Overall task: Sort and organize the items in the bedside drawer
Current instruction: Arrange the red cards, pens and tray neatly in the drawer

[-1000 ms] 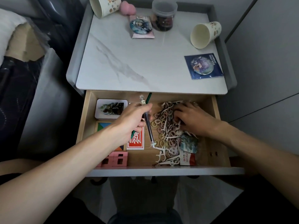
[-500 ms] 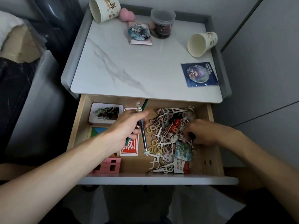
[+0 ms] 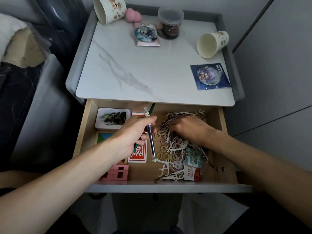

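The wooden drawer (image 3: 82, 132) stands open below the marble-patterned bench (image 3: 135, 73). The left hand (image 3: 133, 134) grips a slim pen (image 3: 151, 142) and a green pencil (image 3: 153, 107) over the drawer's middle. The right hand (image 3: 187, 129) lies on a tangled pile of elastic loops and white floss picks (image 3: 166, 151) at the right; whether it holds anything cannot be told. Bare wood shows along the front edge beside the pink blocks (image 3: 119, 173).

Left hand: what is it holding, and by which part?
The left hand grips a blue pen and a green pencil together, around their shafts, with both ends of each sticking out of the fist.
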`<state>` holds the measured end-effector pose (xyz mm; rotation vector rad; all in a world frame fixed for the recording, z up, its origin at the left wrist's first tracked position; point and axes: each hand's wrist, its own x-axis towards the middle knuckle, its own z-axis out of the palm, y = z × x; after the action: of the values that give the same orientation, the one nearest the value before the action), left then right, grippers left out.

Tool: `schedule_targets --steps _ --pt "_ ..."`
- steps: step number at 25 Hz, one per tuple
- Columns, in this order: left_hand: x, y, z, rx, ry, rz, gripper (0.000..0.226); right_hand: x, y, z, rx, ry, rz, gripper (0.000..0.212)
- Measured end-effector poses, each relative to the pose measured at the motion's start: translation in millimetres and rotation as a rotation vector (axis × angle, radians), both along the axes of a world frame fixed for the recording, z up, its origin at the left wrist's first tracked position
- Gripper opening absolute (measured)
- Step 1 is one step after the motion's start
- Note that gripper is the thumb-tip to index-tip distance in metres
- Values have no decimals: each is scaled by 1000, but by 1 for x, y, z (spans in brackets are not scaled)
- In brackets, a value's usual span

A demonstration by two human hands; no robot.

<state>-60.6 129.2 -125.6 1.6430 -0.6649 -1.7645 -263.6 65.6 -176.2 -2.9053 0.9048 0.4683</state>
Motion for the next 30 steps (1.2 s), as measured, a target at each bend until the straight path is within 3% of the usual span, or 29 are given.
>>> schedule_targets --steps 9,14,19,23,27,30 --pt "-2 5 -5 58 21 -30 19 8 -2 6 3 30 77 25" --pt "-1 13 -9 91 23 -39 19 -9 -8 11 50 39 8 48" --pt "2 15 -6 83 18 -34 17 -7 -12 24 180 -49 -68 26" --pt "4 15 -2 79 18 -36 22 -20 0 56 172 -329 -79 39" --pt "0 18 0 87 38 -30 24 -15 29 81 246 -522 -113 31" --pt "-3 25 -1 129 60 47 21 -2 45 77 405 -683 -261 30"
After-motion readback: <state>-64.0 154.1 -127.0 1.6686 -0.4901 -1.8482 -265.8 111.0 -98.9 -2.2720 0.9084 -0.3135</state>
